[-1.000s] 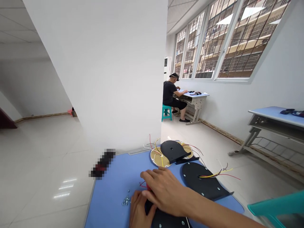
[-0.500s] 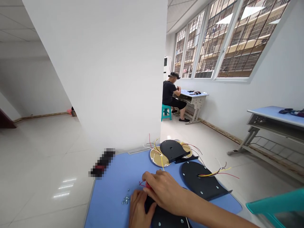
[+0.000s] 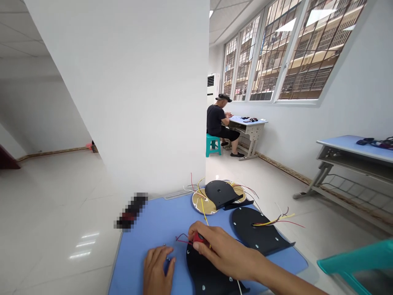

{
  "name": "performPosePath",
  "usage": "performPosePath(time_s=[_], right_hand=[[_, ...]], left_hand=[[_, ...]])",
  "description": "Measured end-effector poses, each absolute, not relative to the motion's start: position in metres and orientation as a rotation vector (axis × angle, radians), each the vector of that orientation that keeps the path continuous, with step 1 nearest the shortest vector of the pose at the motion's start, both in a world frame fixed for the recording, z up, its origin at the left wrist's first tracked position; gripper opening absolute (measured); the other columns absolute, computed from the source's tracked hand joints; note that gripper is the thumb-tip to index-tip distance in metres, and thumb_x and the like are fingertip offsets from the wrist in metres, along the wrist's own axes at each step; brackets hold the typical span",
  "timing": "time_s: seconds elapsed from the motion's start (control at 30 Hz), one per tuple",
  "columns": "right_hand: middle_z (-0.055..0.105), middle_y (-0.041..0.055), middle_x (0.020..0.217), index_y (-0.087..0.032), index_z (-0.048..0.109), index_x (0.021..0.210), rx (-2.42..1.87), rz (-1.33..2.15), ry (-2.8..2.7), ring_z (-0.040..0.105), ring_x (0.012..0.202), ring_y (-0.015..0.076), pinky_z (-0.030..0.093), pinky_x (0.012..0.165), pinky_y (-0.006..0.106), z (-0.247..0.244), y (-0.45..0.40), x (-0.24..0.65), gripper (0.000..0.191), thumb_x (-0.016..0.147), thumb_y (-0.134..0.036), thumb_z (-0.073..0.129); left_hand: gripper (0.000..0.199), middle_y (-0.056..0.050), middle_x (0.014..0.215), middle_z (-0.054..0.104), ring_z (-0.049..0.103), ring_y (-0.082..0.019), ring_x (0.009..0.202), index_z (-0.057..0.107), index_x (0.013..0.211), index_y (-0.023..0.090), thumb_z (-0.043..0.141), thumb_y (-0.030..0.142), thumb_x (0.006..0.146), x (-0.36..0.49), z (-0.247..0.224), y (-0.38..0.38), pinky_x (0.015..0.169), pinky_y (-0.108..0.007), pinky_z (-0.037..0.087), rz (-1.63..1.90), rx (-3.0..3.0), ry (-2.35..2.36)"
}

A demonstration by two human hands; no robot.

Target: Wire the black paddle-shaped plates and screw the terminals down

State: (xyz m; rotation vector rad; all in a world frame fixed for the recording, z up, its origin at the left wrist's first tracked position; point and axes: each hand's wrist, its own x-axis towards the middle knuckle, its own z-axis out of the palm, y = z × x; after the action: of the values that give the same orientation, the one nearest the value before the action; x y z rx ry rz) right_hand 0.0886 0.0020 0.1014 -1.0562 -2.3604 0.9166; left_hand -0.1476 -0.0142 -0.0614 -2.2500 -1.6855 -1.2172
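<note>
My right hand (image 3: 211, 246) is closed around the red-and-black handle of a screwdriver (image 3: 199, 237), above the near black metal plate (image 3: 204, 266). The tool's tip is hidden. Silver screws show along that plate's edge, and red, white and yellow wires come out around it. On the blue tabletop to the left, my left hand (image 3: 158, 268) reaches over the loose small screws (image 3: 167, 259), its thumb and fingers apart. Most of those screws are covered by the fingers.
Another black plate (image 3: 259, 229) with coloured wires lies to the right. Behind it, a smaller-looking black plate (image 3: 219, 193) rests over gold discs (image 3: 204, 203) with wires. A blurred dark object (image 3: 132, 213) is at the left edge. A teal stool (image 3: 359, 262) stands right; a person sits beyond.
My left hand has left the near plate and moved left to the loose screws. My right hand stays over the plate with the screwdriver, its red handle now showing more.
</note>
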Motion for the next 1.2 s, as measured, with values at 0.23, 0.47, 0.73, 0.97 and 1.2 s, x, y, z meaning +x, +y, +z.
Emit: performPosePath(time_s=[0.23, 0.47, 0.73, 0.97, 1.2], right_hand=[[0.063, 0.0004, 0.097, -0.025, 0.05, 0.103, -1.016, 0.903, -2.386, 0.057, 0.086, 0.0172, 0.042, 0.075, 0.027, 0.105, 0.002, 0.082, 0.01, 0.096, -0.022, 0.043], [0.062, -0.0001, 0.086, -0.024, 0.051, 0.103, -1.032, 0.902, -2.282, 0.057, 0.078, 0.0167, 0.043, 0.069, 0.028, 0.101, 0.002, 0.093, 0.013, 0.099, -0.027, 0.038], [0.063, 0.0001, 0.091, -0.025, 0.051, 0.104, -1.076, 0.887, -2.029, 0.063, 0.078, 0.015, 0.047, 0.078, 0.032, 0.122, -0.001, 0.113, 0.018, 0.101, -0.037, 0.038], [0.066, 0.001, 0.094, -0.027, 0.052, 0.105, -1.085, 0.845, -2.12, 0.061, 0.087, 0.0174, 0.047, 0.075, 0.031, 0.129, -0.014, 0.119, 0.02, 0.101, -0.037, 0.035], [0.066, -0.0003, 0.092, -0.028, 0.052, 0.106, -1.111, 0.813, -2.152, 0.059, 0.083, 0.0175, 0.046, 0.078, 0.033, 0.135, -0.019, 0.12, 0.018, 0.101, -0.034, 0.036]], left_hand=[[0.027, -0.005, 0.087, 0.068, 0.063, -0.02, 0.079, 0.068, 0.097, 0.023, 0.041, 0.023, 0.097, -0.162, -0.06, -0.02, 0.064, -0.031, 0.046, -0.863, -2.151, -1.428], [0.033, -0.003, 0.084, 0.068, 0.062, -0.02, 0.077, 0.068, 0.085, 0.025, 0.038, 0.016, 0.097, -0.161, -0.057, -0.017, 0.063, -0.032, 0.042, -0.77, -2.148, -1.402], [0.018, -0.001, 0.078, 0.069, 0.063, -0.019, 0.073, 0.066, 0.091, 0.026, 0.049, 0.03, 0.094, -0.13, -0.026, -0.017, 0.066, -0.032, 0.05, -1.234, -2.254, -1.609], [0.022, -0.002, 0.079, 0.067, 0.064, -0.02, 0.077, 0.07, 0.086, 0.027, 0.052, 0.039, 0.092, -0.098, -0.014, -0.009, 0.07, -0.034, 0.055, -1.493, -2.344, -1.795], [0.035, -0.002, 0.079, 0.069, 0.065, -0.021, 0.077, 0.072, 0.088, 0.028, 0.049, 0.055, 0.091, -0.096, -0.015, -0.006, 0.071, -0.037, 0.057, -1.579, -2.318, -1.82]])
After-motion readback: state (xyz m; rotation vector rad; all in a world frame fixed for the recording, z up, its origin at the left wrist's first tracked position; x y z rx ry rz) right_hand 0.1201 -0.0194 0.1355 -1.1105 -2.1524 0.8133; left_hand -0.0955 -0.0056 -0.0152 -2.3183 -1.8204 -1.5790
